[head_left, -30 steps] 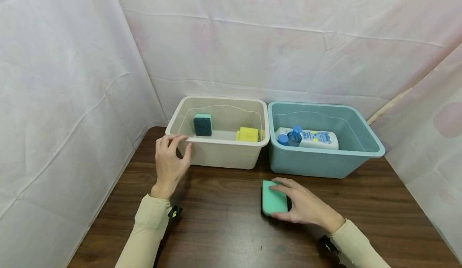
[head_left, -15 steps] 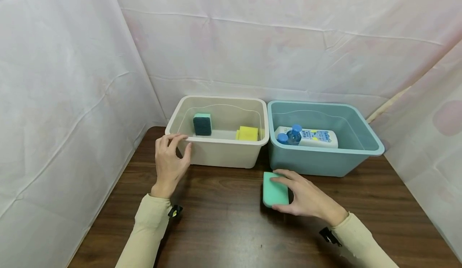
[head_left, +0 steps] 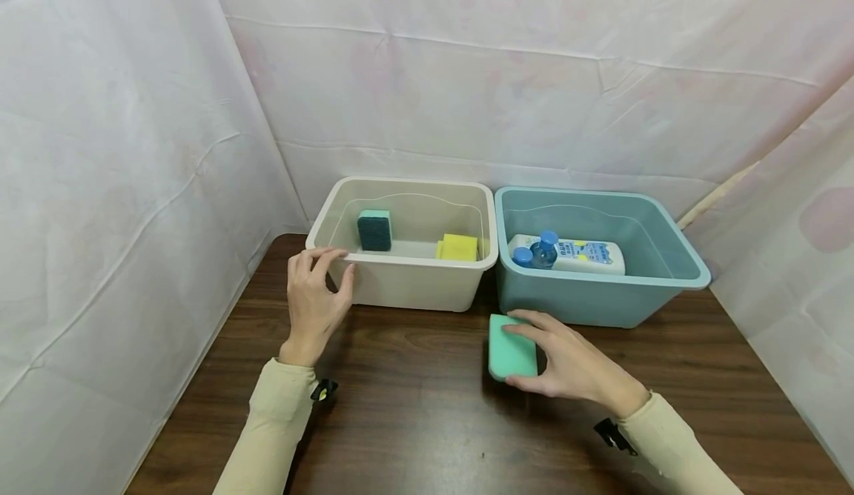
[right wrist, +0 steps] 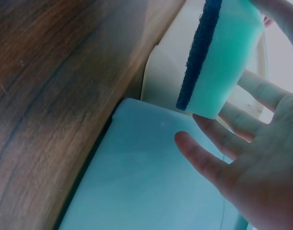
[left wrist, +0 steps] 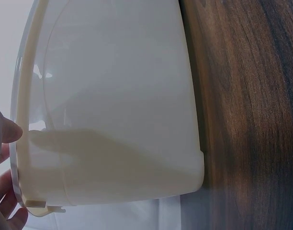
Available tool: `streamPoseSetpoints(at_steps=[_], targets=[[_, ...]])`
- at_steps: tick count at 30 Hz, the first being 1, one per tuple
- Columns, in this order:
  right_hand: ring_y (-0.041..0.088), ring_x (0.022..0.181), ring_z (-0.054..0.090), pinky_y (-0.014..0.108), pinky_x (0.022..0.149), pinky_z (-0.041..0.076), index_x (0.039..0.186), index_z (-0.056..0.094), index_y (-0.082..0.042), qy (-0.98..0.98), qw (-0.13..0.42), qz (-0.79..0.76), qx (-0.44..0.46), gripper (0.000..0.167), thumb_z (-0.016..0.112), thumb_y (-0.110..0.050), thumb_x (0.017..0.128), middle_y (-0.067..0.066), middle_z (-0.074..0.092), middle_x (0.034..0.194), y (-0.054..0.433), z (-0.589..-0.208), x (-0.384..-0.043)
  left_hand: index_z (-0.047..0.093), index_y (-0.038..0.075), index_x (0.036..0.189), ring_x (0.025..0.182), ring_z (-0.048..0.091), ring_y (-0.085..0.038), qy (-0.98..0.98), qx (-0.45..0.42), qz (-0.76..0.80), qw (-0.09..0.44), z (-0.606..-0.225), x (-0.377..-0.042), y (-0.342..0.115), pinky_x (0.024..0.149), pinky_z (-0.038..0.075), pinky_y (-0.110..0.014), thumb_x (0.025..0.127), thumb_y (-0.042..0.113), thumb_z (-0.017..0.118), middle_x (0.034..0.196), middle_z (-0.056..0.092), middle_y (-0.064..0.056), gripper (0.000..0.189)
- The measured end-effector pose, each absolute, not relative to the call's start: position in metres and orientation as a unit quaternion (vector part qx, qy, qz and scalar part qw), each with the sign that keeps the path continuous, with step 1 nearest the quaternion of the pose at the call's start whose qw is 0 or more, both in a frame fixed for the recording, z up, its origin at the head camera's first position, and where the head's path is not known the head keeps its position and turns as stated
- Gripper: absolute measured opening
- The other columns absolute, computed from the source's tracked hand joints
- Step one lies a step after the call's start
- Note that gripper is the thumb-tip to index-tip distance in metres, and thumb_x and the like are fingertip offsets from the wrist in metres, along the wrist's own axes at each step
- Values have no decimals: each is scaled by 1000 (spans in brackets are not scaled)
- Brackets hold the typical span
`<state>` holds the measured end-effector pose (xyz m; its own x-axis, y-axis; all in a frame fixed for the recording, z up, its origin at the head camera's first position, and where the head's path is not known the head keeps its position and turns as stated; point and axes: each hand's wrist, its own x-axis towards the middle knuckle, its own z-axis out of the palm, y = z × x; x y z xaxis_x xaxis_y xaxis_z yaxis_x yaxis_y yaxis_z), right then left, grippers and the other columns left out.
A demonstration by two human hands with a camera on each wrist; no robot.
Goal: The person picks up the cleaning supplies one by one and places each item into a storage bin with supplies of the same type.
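Observation:
My right hand (head_left: 577,361) pinches a green sponge (head_left: 510,348) between thumb and fingers, slightly above the table. Seen from the right wrist, the sponge (right wrist: 235,57) has a dark scouring layer on its underside. At the front left corner of a beige bin (head_left: 407,287), my left hand (head_left: 313,306) grips the rim, fingers over it and thumb at the outer front. The left wrist view has the bin's wall (left wrist: 118,110) filling most of it. Inside that bin stand another green sponge (head_left: 375,231) with a dark face and a folded yellow thing (head_left: 459,247), perhaps a cloth.
A blue bin (head_left: 567,302) stands right beside the beige one. In it lie a white bottle (head_left: 594,256) with a printed label, a small clear bottle (head_left: 544,254) with a blue cap, and another blue cap (head_left: 523,257). White sheets hang behind and at both sides.
My right hand has lifted the green sponge off the table and carried it a little away from me, towards the bins, and slightly right. The left hand stays on the beige rim.

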<state>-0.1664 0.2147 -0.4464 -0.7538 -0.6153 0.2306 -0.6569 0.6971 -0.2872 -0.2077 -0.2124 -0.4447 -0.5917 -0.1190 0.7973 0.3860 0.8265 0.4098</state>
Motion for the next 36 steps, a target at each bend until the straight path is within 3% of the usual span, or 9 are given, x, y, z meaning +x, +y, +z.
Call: streamPoseSetpoints(at_steps=[36], targets=[[27,134,61,50,100,59,143,68,-18,-913,93,161,363,78,86,-63,82,6,58,154,226,-415,-167,77,7,114,114,56,-45,-847,-80,-285,442,-444,-207,-212,97,47,-61,93,17,79,120,68,-20,23]])
